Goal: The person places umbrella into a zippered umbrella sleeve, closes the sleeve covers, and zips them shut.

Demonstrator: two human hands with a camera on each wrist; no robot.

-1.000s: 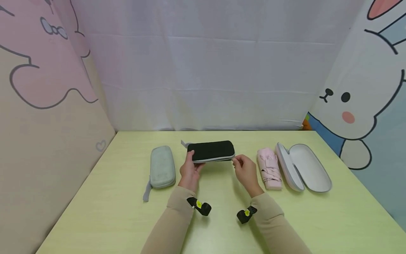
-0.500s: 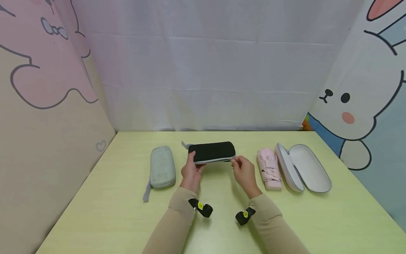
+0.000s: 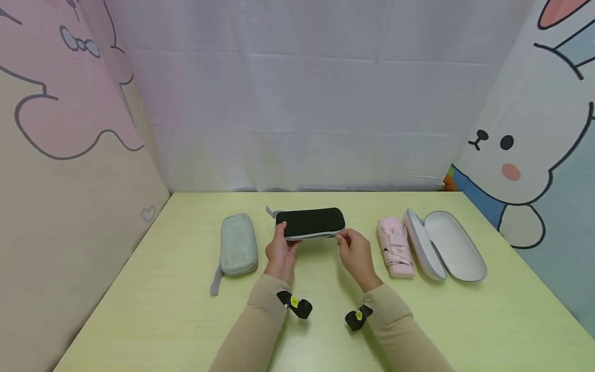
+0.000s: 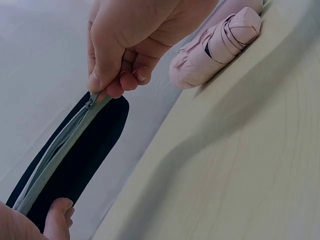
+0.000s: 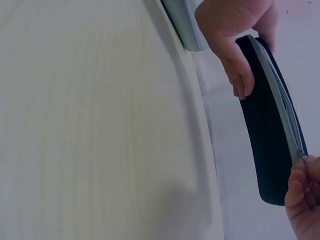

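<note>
A slim black zip case (image 3: 310, 222) with a grey zipper is held above the table in the head view. My left hand (image 3: 280, 257) grips its left end, thumb on the top face and fingers underneath. At the front right corner, my right hand (image 3: 358, 257) pinches the zipper pull. The left wrist view shows the zipper slider (image 4: 90, 103) right at the right hand's fingertips. Behind the slider, a narrow gap runs along the zipper (image 5: 284, 102), seen in the right wrist view. A grey strap (image 3: 272, 211) sticks out from the case's far left corner.
On the table (image 3: 186, 330), a pale green zip pouch (image 3: 238, 244) with a grey strap lies to the left. To the right are a folded pink umbrella (image 3: 395, 248) and an open hard glasses case (image 3: 455, 245) with a white inside. A white curtain (image 3: 302, 113) hangs behind.
My right hand has moved slightly left along the front edge with the zipper pull. The left hand and the case have shifted a little to the right and nearer.
</note>
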